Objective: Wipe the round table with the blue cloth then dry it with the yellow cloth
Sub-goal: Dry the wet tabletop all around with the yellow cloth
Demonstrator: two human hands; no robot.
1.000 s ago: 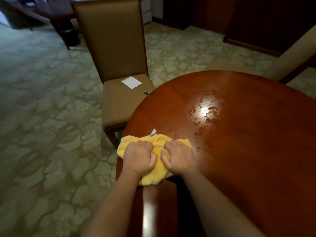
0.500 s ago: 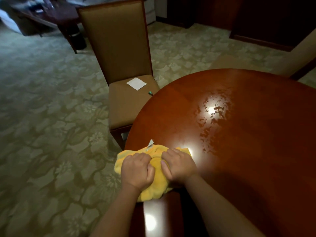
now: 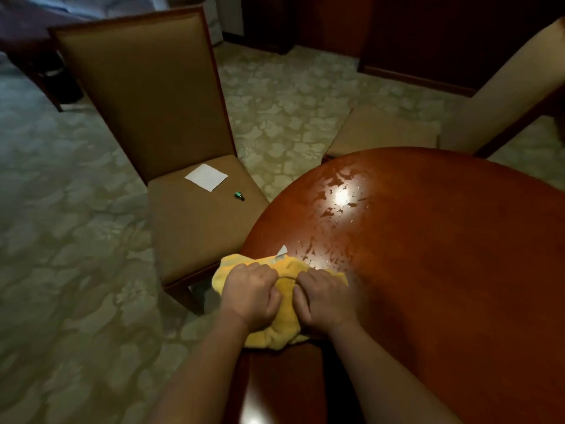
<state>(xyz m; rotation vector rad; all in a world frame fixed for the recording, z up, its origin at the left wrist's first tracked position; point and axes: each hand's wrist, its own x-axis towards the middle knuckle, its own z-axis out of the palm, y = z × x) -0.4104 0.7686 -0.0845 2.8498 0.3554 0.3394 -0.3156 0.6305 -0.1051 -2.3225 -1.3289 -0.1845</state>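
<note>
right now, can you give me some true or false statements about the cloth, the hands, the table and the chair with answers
1. Both hands, left and right, grip the yellow cloth. True.
2. The cloth lies at the centre of the round table. False: it sits at the near left edge, partly overhanging.
3. Wet patches show on the tabletop beyond the cloth. True.
4. The chair on the left holds the blue cloth. False: its seat holds a white paper square and a small green object.
5. The floor is bare wood. False: it is patterned carpet.
</note>
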